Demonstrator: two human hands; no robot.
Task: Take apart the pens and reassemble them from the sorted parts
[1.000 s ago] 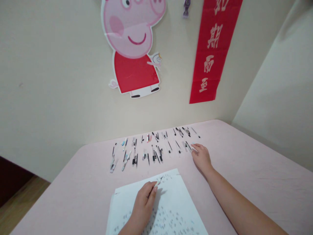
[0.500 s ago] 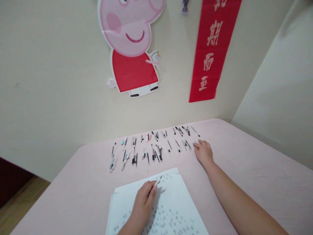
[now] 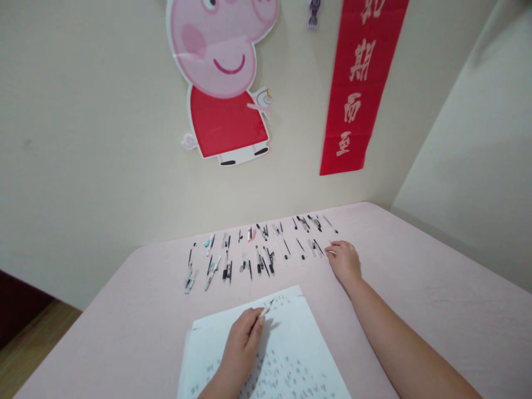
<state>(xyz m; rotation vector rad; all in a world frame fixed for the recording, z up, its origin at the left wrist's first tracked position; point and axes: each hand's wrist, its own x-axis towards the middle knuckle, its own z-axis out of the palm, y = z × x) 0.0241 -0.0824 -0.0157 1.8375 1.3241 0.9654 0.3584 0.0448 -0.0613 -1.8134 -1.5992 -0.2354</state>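
Note:
My left hand (image 3: 242, 348) rests on a white sheet of paper (image 3: 291, 343) covered with small scribbles, its fingers closed round a pen (image 3: 266, 308) whose tip points up and right. My right hand (image 3: 344, 260) reaches far across the pink table (image 3: 415, 288) to the right end of the rows of pens and pen parts (image 3: 249, 252). Its fingers lie curled at a small clear piece there; whether they grip it I cannot make out.
Two loose rows of several pens, caps and refills run along the far table edge by the wall. A cartoon pig cutout (image 3: 224, 77) and a red banner (image 3: 357, 88) hang on the wall. Wooden floor (image 3: 25, 354) shows at lower left.
My right hand shifted slightly right and farther along the row's end, then settled. The left hand with its pen barely moved. The camera drifted a little.

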